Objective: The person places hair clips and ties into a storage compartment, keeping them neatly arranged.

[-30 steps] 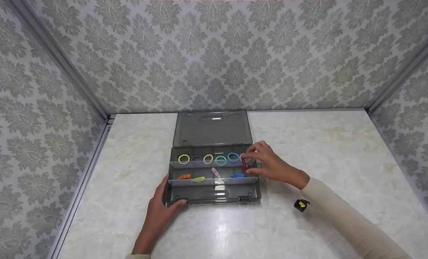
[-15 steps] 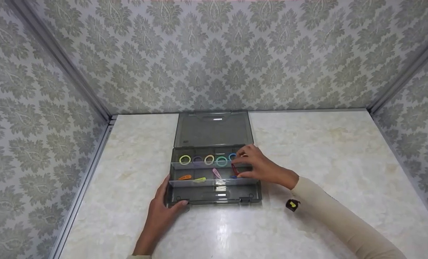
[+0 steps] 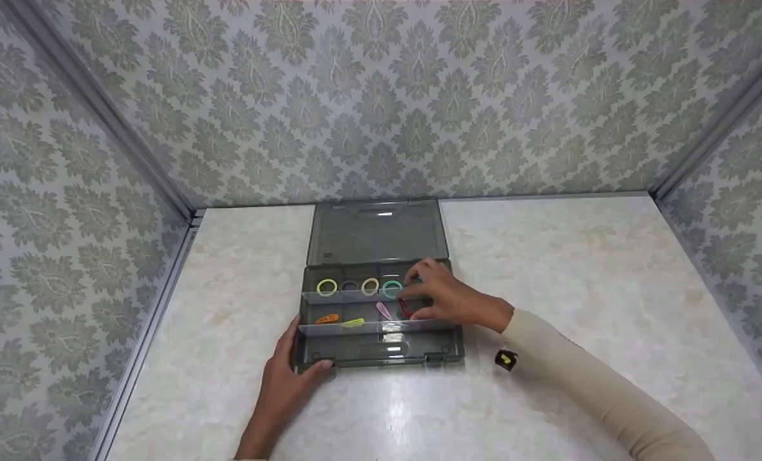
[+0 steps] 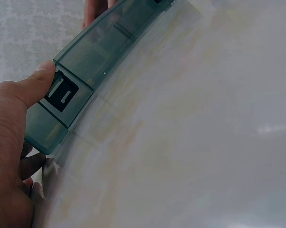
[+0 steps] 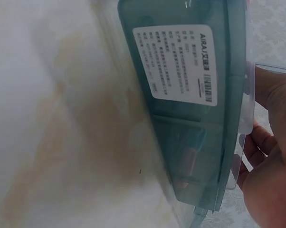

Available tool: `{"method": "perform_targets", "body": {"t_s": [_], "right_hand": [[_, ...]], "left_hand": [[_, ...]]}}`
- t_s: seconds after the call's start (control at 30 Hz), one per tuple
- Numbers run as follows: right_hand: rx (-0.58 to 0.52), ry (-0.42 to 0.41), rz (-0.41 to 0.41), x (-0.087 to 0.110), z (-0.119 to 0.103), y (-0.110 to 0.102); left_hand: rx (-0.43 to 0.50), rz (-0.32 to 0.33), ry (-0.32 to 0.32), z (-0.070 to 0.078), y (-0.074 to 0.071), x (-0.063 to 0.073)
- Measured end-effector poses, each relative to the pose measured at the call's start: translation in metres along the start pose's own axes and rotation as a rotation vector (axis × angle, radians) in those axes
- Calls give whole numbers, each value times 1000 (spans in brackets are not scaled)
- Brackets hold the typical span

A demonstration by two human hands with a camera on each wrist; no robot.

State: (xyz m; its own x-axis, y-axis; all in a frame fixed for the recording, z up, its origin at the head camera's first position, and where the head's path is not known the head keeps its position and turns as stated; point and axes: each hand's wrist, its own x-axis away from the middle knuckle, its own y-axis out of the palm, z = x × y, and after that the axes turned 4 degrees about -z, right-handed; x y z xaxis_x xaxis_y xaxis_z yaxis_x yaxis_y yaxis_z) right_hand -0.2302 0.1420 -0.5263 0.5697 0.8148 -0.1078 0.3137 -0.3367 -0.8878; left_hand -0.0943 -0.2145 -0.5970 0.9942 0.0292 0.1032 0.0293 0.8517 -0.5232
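Observation:
A dark translucent organizer box (image 3: pixel 355 349) lies with its lid folded back. My left hand (image 3: pixel 283 381) grips its front left corner; in the left wrist view the thumb (image 4: pixel 41 78) presses the front wall beside a latch. My right hand (image 3: pixel 456 299) pinches a red hair clip (image 3: pixel 405 310) at the middle row, right of a pink hair clip (image 3: pixel 384 312). Orange (image 3: pixel 327 319) and yellow hair clips (image 3: pixel 353 323) lie farther left in that row. Ring-shaped hair ties, yellow-green (image 3: pixel 318 288) to teal (image 3: pixel 392 282), stand in the back row. My right hand covers the rightmost things.
Clear dividers (image 3: pixel 336 330) split the box into rows. The lid (image 3: pixel 378 234) reaches toward the patterned back wall (image 3: pixel 381 115). A small dark block with a yellow mark (image 3: pixel 506 360) shows beside the right sleeve. The marbled tabletop (image 3: pixel 547 256) surrounds the box.
My right hand has moved left across the box with the red hair clip, from the right end to near the pink one. It now hides the blue clip. My left hand stays at the corner.

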Motion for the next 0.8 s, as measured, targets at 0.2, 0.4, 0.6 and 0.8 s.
{"method": "perform_targets", "body": {"t_s": [0.2,0.4,0.6,0.8], "right_hand": [[66,8,-43,-10,-2,3],[139,26,-80,-14,-5,3],[161,30,-91,-14,-4,3],[72,15,-28,-4,3,2]], "left_hand": [[-3,9,-4,1,0,1],[7,10,12,1,0,1],[-2,10,24,-1,0,0],[11,12,25,-2,-1,0]]}}
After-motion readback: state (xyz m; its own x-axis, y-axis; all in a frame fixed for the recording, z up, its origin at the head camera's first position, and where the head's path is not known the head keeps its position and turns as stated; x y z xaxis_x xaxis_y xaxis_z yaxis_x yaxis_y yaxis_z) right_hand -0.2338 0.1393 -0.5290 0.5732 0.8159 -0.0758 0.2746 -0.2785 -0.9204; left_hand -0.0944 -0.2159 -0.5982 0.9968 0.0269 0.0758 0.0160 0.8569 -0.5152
